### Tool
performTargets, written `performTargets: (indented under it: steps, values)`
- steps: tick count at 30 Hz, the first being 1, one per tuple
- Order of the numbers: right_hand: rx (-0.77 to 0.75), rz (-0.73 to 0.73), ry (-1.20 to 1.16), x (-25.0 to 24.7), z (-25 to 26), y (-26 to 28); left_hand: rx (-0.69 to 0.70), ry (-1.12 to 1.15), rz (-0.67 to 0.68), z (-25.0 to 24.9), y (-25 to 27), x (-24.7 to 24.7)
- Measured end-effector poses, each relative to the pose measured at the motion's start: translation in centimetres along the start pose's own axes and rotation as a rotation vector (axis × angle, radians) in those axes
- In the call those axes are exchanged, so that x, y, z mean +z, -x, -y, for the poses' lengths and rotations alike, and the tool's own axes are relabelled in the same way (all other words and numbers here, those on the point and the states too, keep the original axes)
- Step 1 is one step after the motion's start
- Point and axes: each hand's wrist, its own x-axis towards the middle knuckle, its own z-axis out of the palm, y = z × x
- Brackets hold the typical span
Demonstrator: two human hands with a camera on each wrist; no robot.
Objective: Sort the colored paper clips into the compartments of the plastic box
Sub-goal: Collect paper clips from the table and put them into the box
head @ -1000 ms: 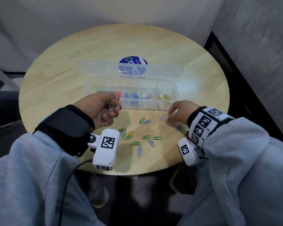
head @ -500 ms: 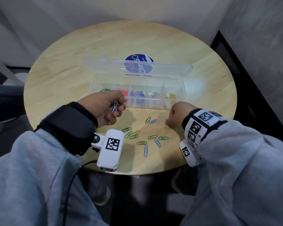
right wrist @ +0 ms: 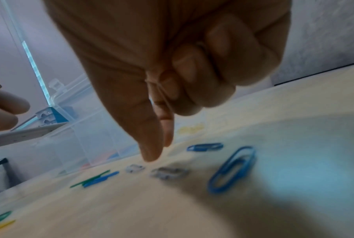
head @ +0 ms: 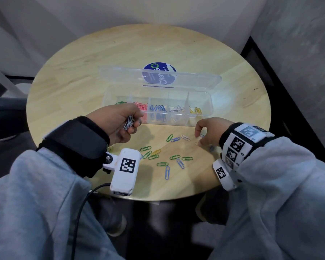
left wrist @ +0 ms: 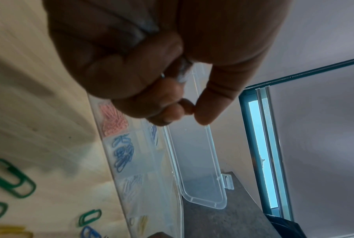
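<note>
A clear plastic box [head: 178,122] lies open on the round wooden table [head: 79,77], its lid [head: 124,76] folded back. Left to right, its compartments hold green, pink, blue, silver and yellow clips. My left hand [head: 135,121] hovers at the box's front left and grips a bunch of silver clips [head: 129,123], also seen in the left wrist view [left wrist: 183,67]. My right hand [head: 198,138] points thumb and forefinger down over two silver clips [right wrist: 168,173] on the table. A thin pale wire loop [right wrist: 162,91], apparently a clip, lies pinched against its curled fingers.
Loose green clips [head: 145,148], blue clips [head: 167,172] and a yellow clip [head: 156,152] lie scattered between my hands near the table's front edge. A round blue sticker [head: 154,67] shows behind the lid. Walls close in behind and to the right.
My right hand has shifted right and lifted slightly, leaving a silver clip on the table to its left. My left hand has kept its bunch of clips by the box.
</note>
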Motion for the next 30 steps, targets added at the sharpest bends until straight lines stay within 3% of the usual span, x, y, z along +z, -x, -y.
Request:
performTargets:
  steps: [6,9,15,20,27,30]
  values:
    - [-0.025,0.09,0.117,0.7,0.7,0.1,-0.002,-0.023,0.013,-0.1,-0.2,0.5]
    - [-0.009,0.153,0.047,0.6,0.8,0.2,-0.012,-0.016,0.013,0.1,-0.3,0.4]
    - [0.006,0.217,-0.592,-0.4,0.2,0.5,-0.032,0.06,0.041,0.2,-0.2,-0.3]
    - [0.023,0.267,-0.946,-0.2,0.6,0.3,-0.04,0.205,0.119,0.0,0.1,-0.7]
    - [0.145,0.212,-1.124,-0.5,0.5,0.2,-0.047,0.264,0.155,0.2,0.1,-1.4]
    - [0.112,0.146,-0.896,-0.2,0.3,-0.1,-0.033,0.25,0.138,0.2,0.0,-1.3]
